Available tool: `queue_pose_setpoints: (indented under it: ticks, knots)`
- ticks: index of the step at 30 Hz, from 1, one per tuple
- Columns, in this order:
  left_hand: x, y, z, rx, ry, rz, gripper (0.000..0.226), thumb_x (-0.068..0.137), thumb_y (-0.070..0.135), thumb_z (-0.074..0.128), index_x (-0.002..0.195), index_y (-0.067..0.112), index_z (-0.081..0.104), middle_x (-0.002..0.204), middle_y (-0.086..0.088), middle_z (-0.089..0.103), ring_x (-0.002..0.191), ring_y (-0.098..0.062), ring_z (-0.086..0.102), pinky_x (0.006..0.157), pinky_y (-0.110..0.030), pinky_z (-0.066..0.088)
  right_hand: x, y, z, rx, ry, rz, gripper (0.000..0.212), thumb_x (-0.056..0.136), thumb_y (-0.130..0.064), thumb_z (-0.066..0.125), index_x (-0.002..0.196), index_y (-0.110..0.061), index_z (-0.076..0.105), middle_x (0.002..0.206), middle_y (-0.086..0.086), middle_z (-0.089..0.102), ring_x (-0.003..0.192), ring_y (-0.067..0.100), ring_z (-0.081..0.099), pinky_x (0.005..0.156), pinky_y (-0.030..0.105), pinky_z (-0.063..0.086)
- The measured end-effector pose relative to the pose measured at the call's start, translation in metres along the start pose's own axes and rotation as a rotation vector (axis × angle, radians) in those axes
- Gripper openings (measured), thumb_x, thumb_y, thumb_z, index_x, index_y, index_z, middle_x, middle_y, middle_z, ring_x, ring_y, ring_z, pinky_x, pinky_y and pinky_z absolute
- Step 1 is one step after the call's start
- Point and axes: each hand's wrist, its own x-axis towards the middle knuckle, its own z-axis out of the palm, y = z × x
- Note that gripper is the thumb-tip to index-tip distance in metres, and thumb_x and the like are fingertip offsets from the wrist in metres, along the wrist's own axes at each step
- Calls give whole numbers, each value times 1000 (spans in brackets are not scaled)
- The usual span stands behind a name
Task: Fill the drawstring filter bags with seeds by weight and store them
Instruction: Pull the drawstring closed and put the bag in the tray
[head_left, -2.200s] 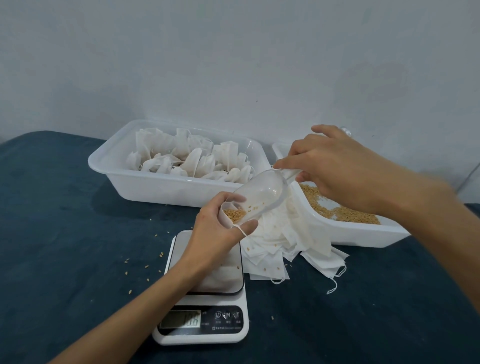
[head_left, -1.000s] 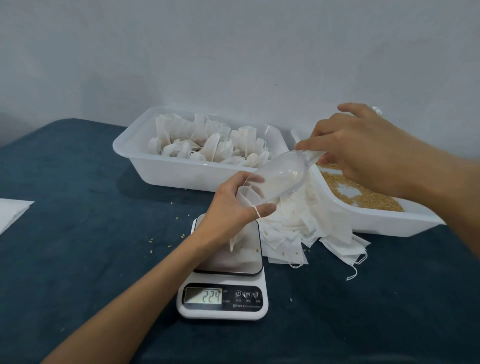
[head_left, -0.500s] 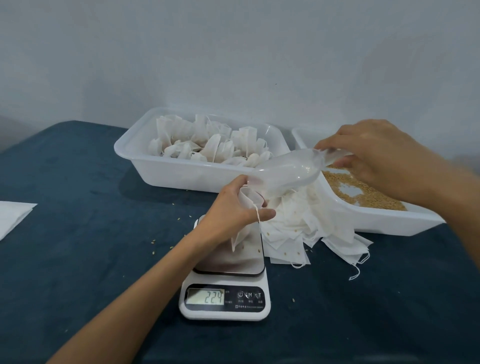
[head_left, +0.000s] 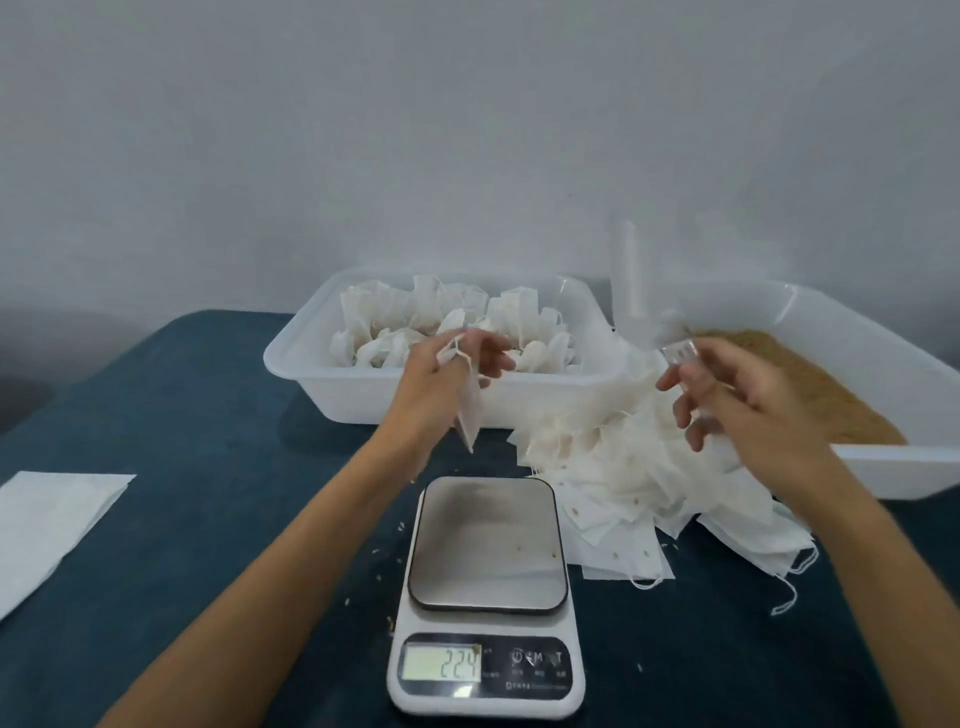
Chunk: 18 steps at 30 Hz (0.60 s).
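My left hand (head_left: 447, 379) pinches a small white drawstring filter bag (head_left: 470, 410), hanging above the white digital scale (head_left: 488, 597) on the bench; my right hand (head_left: 743, 405) hovers loose-fingered, gripping nothing I can see.

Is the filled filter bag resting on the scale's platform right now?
No, the left hand holds the filter bag in the air above the scale.

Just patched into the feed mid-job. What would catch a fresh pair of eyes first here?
The white scale sits front and centre, its platform bare, its display reading about 22.4. Above it, the left hand pinches a hanging filter bag, while the right hand hovers by the seed tray. Behind, a white bin holds filled bags.
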Motion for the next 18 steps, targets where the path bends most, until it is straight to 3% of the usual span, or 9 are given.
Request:
queue_pose_setpoints:
  ticks: [3, 5, 7, 13, 16, 18]
  knots:
    - [53, 11, -17, 272, 156, 95, 37, 111, 22, 43, 103, 17, 79, 108, 3, 73, 97, -7, 64, 88, -28, 50, 0, 10, 5, 102, 51, 2, 24, 100, -34, 55, 116, -21, 68, 98, 2, 69, 67, 16, 58, 50, 29, 52]
    - [93, 14, -31, 429, 261, 90, 35, 107, 16, 44, 107, 13, 79, 120, -6, 72, 109, -20, 63, 95, -34, 51, 0, 14, 3, 182, 74, -7, 27, 97, -39, 57, 115, -24, 70, 99, 4, 68, 66, 17, 58, 49, 29, 52]
    - [126, 11, -45, 477, 307, -3, 34, 104, 14, 45, 107, 8, 79, 115, -13, 73, 110, -31, 67, 97, -42, 54, -1, 15, -1, 253, 81, -7, 31, 96, -43, 58, 116, -23, 70, 101, 6, 68, 67, 17, 56, 50, 29, 51]
    - [167, -24, -66, 635, 234, -216, 33, 103, 6, 46, 97, 2, 78, 112, -25, 74, 101, -43, 71, 87, -47, 61, -2, 14, -7, 317, 75, 26, 29, 95, -40, 58, 112, -20, 71, 103, 8, 68, 67, 18, 57, 50, 31, 51]
    - [168, -37, -63, 663, 202, -302, 24, 99, 5, 54, 108, -5, 73, 113, -25, 72, 109, -43, 69, 89, -42, 56, -1, 12, -12, 357, 77, 46, 28, 97, -36, 58, 112, -16, 71, 102, 8, 69, 67, 18, 57, 50, 30, 51]
    - [167, -40, -63, 672, 163, -334, 32, 95, 14, 68, 121, -6, 67, 118, -20, 72, 110, -42, 70, 93, -45, 55, 2, 13, -24, 368, 128, 64, 28, 97, -34, 60, 114, -15, 71, 101, 8, 70, 67, 17, 58, 50, 28, 51]
